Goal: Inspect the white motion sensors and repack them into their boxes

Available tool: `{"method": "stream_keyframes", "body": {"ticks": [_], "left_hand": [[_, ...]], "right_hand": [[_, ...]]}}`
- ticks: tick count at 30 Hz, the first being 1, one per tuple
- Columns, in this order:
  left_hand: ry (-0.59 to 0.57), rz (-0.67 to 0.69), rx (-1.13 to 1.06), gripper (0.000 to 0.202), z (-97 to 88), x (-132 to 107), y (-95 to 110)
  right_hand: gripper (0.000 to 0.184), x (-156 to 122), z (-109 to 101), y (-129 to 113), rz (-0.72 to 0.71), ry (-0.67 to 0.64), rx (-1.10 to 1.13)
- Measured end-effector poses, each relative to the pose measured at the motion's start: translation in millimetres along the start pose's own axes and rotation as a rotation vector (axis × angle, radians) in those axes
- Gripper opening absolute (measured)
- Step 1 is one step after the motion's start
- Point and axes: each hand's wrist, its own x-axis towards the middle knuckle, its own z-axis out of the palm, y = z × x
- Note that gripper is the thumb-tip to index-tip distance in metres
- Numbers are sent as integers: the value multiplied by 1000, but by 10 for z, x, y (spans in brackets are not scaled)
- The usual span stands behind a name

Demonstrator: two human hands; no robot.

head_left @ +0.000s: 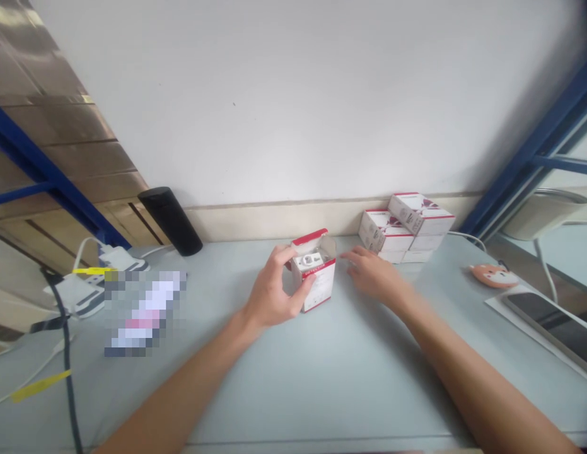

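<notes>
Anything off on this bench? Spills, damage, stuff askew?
No spill or damage visible. Only the left end looks untidy: a black cable and a yellow strip straggle near white devices. The open box in the left hand looks upright. The pixelated patch can't be judged.

A white wall [293,107] is rising at twelve o'clock beyond the tabletop [312,391]. At nine, a black cylinder [173,221] is standing near the wall. Between eight and nine, a white power strip [82,294] is lying beside a pixelated item [149,312]. A black cable [69,359] is running down at eight. At three, an orange-and-white trinket [492,276] is sitting just beside a dark phone [553,321], which is resting on a white sheet [495,304].
</notes>
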Motion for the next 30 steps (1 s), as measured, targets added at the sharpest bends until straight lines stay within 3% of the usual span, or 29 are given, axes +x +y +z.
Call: {"method": "stream_keyframes", "body": {"ticks": [3, 5, 7, 11, 14, 18, 20, 23, 30], "left_hand": [[-18, 15, 6, 52, -18, 18, 22], [-37, 18, 17, 49, -40, 39, 46], [-71, -3, 36, 47, -75, 72, 81], [-142, -112, 42, 34, -166, 146, 178], [-180, -154, -17, 21, -198, 169, 230], [-165, -148, -109, 30, -165, 152, 244], [-163, -143, -115, 36, -153, 150, 251], [-193, -162, -73, 19, -180, 178, 279], [-238, -153, -6, 14, -292, 251, 301]], "right_hand": [[33, 34, 60, 73, 61, -66, 33], [27, 51, 6, 60, 75, -16, 127], [21, 46, -118, -12, 40, 155, 285], [20, -79, -430, -295, -154, 712, 549], [30, -215, -533, -519, -346, 902, 494], [43, -278, -441, -684, -541, 886, 274], [41, -259, -372, -704, -533, 851, 239], [33, -223, -316, -689, -457, 850, 237], [29, -231, -367, -665, -452, 750, 281]]}}
